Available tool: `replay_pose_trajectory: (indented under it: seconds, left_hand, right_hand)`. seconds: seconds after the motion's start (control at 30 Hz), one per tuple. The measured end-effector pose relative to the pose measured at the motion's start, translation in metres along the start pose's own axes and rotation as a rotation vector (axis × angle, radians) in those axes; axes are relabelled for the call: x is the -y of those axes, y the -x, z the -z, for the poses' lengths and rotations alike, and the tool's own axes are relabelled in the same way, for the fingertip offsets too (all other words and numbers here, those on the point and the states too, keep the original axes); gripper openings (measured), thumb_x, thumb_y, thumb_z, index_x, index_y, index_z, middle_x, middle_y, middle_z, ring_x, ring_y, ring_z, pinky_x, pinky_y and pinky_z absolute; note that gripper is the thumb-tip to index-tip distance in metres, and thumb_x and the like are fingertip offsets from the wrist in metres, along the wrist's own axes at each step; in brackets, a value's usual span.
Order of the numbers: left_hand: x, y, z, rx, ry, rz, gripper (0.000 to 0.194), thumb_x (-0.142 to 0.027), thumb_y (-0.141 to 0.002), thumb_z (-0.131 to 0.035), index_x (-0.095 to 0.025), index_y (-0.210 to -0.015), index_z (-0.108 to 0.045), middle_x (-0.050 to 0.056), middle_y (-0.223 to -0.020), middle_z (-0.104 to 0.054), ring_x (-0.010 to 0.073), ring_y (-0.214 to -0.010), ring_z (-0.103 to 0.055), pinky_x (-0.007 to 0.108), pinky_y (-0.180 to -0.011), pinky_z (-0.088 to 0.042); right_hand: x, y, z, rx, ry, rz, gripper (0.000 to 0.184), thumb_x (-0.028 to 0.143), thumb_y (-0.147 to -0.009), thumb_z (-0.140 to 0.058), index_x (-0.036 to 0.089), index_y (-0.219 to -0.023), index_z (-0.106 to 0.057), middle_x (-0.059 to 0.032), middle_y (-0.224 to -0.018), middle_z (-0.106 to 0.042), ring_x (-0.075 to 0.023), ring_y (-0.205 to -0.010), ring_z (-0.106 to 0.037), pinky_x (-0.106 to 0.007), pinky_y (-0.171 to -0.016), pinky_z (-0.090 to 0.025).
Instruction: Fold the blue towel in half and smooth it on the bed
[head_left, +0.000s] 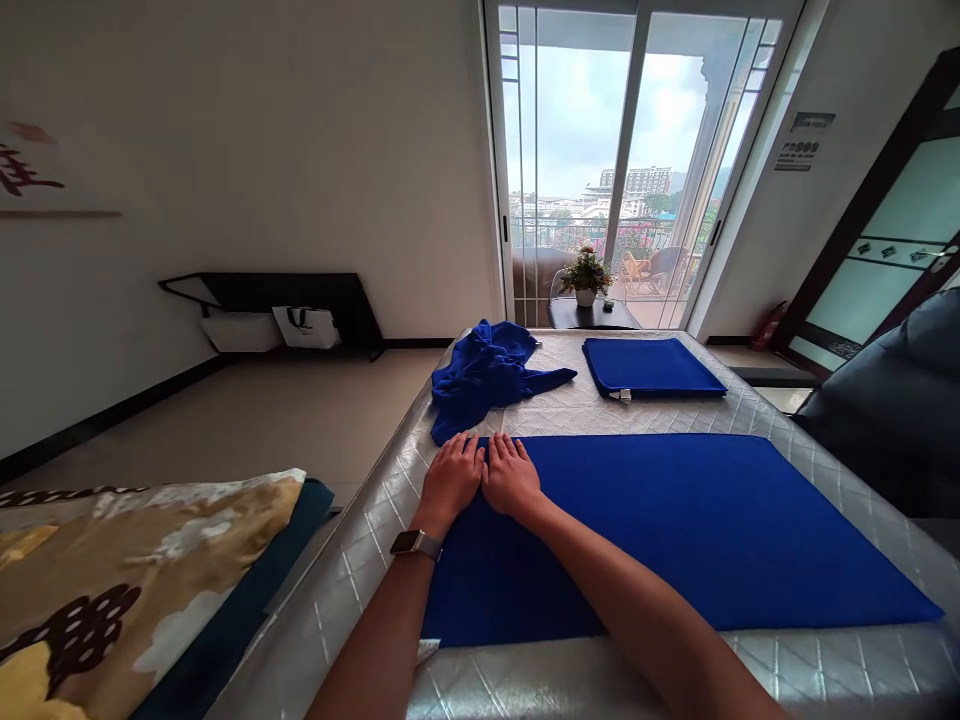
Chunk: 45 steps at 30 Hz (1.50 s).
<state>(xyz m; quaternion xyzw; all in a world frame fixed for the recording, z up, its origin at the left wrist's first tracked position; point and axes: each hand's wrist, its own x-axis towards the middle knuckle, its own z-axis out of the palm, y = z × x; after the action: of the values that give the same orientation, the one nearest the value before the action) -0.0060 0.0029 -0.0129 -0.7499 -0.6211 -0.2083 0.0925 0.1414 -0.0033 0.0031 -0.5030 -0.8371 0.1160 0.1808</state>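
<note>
A blue cloth point(660, 530), folded into a long flat panel, lies across the quilted silver mattress point(825, 665). My left hand point(451, 480) rests flat on its far left corner, fingers stretched forward, a watch on the wrist. Right beside it, my right hand point(512, 475) presses flat on the same far edge, fingers also stretched out. Just beyond my fingertips sits a crumpled blue cloth point(491, 370). Farther right is a neatly folded blue cloth point(652, 367) with a small white tag. Another white tag shows at the panel's near left corner.
To the left is a surface covered in patterned brown fabric point(187, 560). A potted plant point(586, 275) stands on a small dark table point(592, 316) by the glass sliding door point(570, 130). A black padded seat point(892, 400) borders the right side. Bags lean by the left wall.
</note>
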Motion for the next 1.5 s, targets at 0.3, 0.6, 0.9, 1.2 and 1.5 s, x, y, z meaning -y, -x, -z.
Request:
replay_pose_trajectory:
  seconds: [0.3, 0.6, 0.9, 1.2, 1.5]
  left_hand:
    - [0.005, -0.003, -0.009, 0.073, 0.066, -0.137, 0.046, -0.024, -0.101, -0.033, -0.017, -0.136, -0.062, 0.016, -0.136, -0.066, 0.0296, -0.138, -0.052, 0.05, -0.116, -0.042]
    - [0.012, -0.003, -0.023, 0.13, 0.197, -0.068, 0.053, -0.031, -0.106, -0.024, -0.014, -0.149, -0.049, 0.014, -0.155, -0.051, 0.0228, -0.149, -0.039, 0.049, -0.125, -0.029]
    - [0.018, -0.002, -0.023, 0.225, 0.215, -0.035, 0.057, -0.031, -0.104, -0.022, -0.013, -0.154, -0.043, 0.013, -0.16, -0.044, 0.0232, -0.151, -0.035, 0.048, -0.125, -0.027]
    - [0.008, -0.005, -0.011, 0.29, 0.127, -0.013, 0.058, -0.027, -0.103, -0.02, -0.006, -0.155, -0.039, 0.014, -0.163, -0.038, 0.0221, -0.153, -0.031, 0.043, -0.127, -0.024]
    - [0.008, -0.006, -0.011, 0.267, 0.071, -0.05, 0.057, -0.03, -0.104, -0.027, -0.012, -0.156, -0.04, 0.013, -0.162, -0.039, 0.0251, -0.152, -0.032, 0.048, -0.126, -0.026]
  right_hand:
    - [-0.001, 0.0, 0.002, 0.01, 0.001, 0.011, 0.061, 0.031, -0.104, -0.027, 0.005, -0.159, -0.032, -0.0159, -0.166, -0.027, -0.0253, -0.155, -0.02, -0.045, -0.126, -0.016]
    - [-0.001, 0.004, 0.005, -0.03, -0.021, 0.089, 0.06, 0.028, -0.104, -0.028, 0.001, -0.157, -0.033, -0.0185, -0.165, -0.026, -0.0247, -0.155, -0.022, -0.042, -0.127, -0.017]
    - [-0.002, -0.001, 0.0, 0.012, -0.029, 0.053, 0.061, 0.034, -0.107, -0.022, 0.003, -0.159, -0.029, -0.0167, -0.166, -0.024, -0.0239, -0.156, -0.018, -0.042, -0.127, -0.014]
    - [-0.002, -0.001, -0.001, 0.018, -0.035, 0.029, 0.062, 0.036, -0.107, -0.021, 0.004, -0.16, -0.029, -0.0152, -0.167, -0.025, -0.0229, -0.156, -0.019, -0.041, -0.127, -0.014]
    - [-0.024, 0.02, 0.017, 0.049, -0.016, -0.061, 0.067, 0.041, -0.105, -0.024, 0.003, -0.16, -0.029, -0.0151, -0.167, -0.023, -0.0227, -0.157, -0.015, -0.042, -0.127, -0.01]
